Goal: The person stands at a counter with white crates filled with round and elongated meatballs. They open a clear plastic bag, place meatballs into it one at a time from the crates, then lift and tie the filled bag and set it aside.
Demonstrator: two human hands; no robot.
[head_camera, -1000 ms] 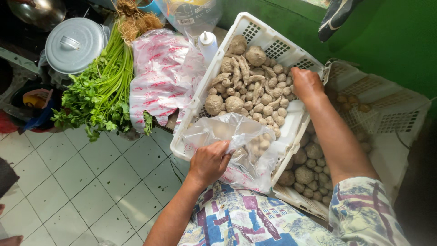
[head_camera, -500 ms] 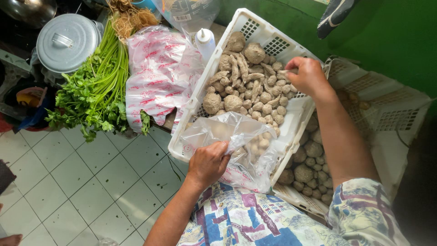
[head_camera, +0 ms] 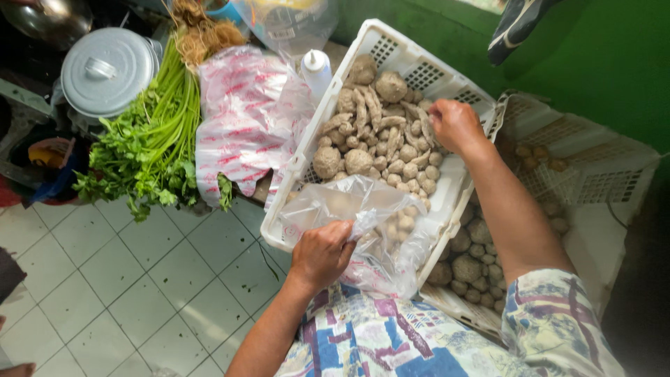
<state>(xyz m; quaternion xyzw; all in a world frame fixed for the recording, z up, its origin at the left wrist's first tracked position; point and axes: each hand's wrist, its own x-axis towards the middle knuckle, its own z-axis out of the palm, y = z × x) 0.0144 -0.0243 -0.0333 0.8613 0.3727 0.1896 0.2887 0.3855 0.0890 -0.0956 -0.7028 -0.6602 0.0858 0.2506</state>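
Head view, looking straight down: the left hand (head_camera: 322, 255) is closed in a pinch on the rim of a clear plastic bag (head_camera: 363, 223), holding its mouth up over the near end of a white slotted crate (head_camera: 447, 199). The right hand (head_camera: 455, 126) reaches to the crate's far side, fingers curled around one or two of the pale brown meatballs (head_camera: 391, 150) heaped there; just how many it grips cannot be told. The bag looks thin, limp and slippery, likely to sag shut unless gripped at the edge and kept spread. The balls look small, firm and light, probably a little slick, so a cupped handful should carry them better than fingertips. A second crate (head_camera: 600, 174) lies just beside, and a bunch of leafy greens (head_camera: 150, 150) lies to the left.
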